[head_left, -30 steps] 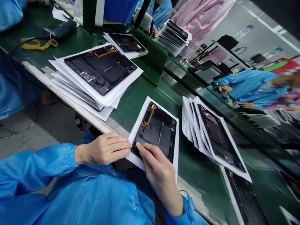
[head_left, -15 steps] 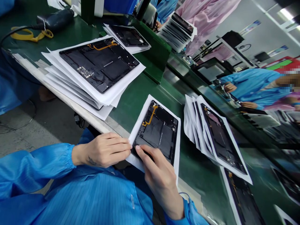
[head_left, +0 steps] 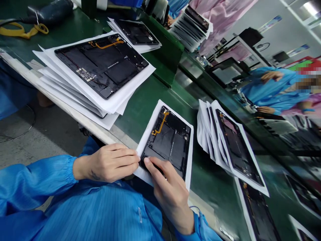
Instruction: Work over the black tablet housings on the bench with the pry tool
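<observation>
Nearest is a blue smock of thin, finely striped cloth, gathered at the left cuff. The left hand lies to the left of the tablet, its fingers straight and held side by side, tips at the tablet's near left corner; whether they grip anything there cannot be told. The right hand curls over the tablet's near end, fingers bent and narrowly spaced, tips just beside the left fingertips; whether they pinch something small is hidden. The tablet is a thin, flat rectangle with its insides bare: matte black panels, a line of pale print and a bent orange ribbon. It rests on a white paper sheet that shows as a border around it, upon a smooth green tabletop. To the left of the tablet, a loose paper stack bears a similar black shell; to its right, a fanned stack of wavy paper carries another. Beyond the tablet stands a green divider, and farther off a tall pile of layered sheets beside a person in pink.
</observation>
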`<state>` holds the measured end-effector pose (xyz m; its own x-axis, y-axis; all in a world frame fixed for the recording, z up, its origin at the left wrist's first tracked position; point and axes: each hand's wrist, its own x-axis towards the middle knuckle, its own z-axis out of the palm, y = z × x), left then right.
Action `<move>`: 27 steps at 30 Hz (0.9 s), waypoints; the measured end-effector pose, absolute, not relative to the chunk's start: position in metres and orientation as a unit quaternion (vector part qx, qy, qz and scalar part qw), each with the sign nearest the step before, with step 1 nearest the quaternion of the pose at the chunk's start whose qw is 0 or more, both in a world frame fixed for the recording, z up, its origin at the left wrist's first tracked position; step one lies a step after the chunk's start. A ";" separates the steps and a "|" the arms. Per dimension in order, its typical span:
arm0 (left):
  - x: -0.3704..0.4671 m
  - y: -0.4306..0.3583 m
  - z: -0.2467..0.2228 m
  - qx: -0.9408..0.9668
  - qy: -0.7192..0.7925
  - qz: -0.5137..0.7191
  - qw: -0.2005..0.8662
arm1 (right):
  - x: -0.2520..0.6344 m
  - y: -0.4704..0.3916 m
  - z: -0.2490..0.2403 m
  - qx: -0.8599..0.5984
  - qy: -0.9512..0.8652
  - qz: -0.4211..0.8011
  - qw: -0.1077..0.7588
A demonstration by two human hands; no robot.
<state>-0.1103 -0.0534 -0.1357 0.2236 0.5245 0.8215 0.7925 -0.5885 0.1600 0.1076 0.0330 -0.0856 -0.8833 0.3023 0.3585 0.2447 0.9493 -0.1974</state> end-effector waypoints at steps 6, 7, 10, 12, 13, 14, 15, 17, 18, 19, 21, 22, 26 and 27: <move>-0.110 -0.055 -0.137 -0.773 -0.435 -0.443 0.133 | 0.098 0.037 -0.070 -0.109 -0.982 0.031 0.153; -0.110 -0.056 -0.138 -0.775 -0.436 -0.440 0.129 | 0.096 0.037 -0.066 -0.103 -0.984 0.022 0.146; -0.109 -0.057 -0.140 -0.774 -0.438 -0.438 0.131 | 0.088 0.038 -0.056 -0.087 -0.989 -0.019 0.117; -0.109 -0.059 -0.140 -0.776 -0.436 -0.437 0.134 | 0.085 0.037 -0.054 -0.082 -0.990 -0.047 0.106; -0.109 -0.060 -0.139 -0.778 -0.434 -0.436 0.129 | 0.084 0.037 -0.055 -0.083 -0.990 -0.052 0.107; -0.109 -0.062 -0.138 -0.780 -0.433 -0.436 0.117 | 0.085 0.036 -0.058 -0.086 -0.989 -0.047 0.115; -0.109 -0.064 -0.135 -0.782 -0.435 -0.437 0.095 | 0.087 0.035 -0.061 -0.091 -0.987 -0.033 0.127; -0.110 -0.064 -0.127 -0.761 -0.461 -0.456 0.010 | 0.093 0.034 -0.070 -0.107 -0.981 0.015 0.163; -0.112 -0.062 -0.122 -0.733 -0.485 -0.473 -0.052 | 0.097 0.033 -0.076 -0.119 -0.974 0.043 0.187; -0.114 -0.059 -0.117 -0.692 -0.512 -0.494 -0.126 | 0.100 0.032 -0.081 -0.136 -0.964 0.074 0.215; -0.119 -0.046 -0.104 -0.579 -0.551 -0.520 -0.299 | 0.105 0.031 -0.089 -0.181 -0.928 0.164 0.281; -0.121 -0.039 -0.097 -0.517 -0.559 -0.523 -0.382 | 0.107 0.030 -0.092 -0.202 -0.904 0.212 0.313; -0.119 -0.008 -0.070 -0.351 -0.566 -0.480 -0.571 | 0.106 0.030 -0.094 -0.232 -0.845 0.289 0.387; -0.117 -0.003 -0.065 -0.337 -0.577 -0.470 -0.577 | 0.105 0.030 -0.093 -0.233 -0.842 0.283 0.397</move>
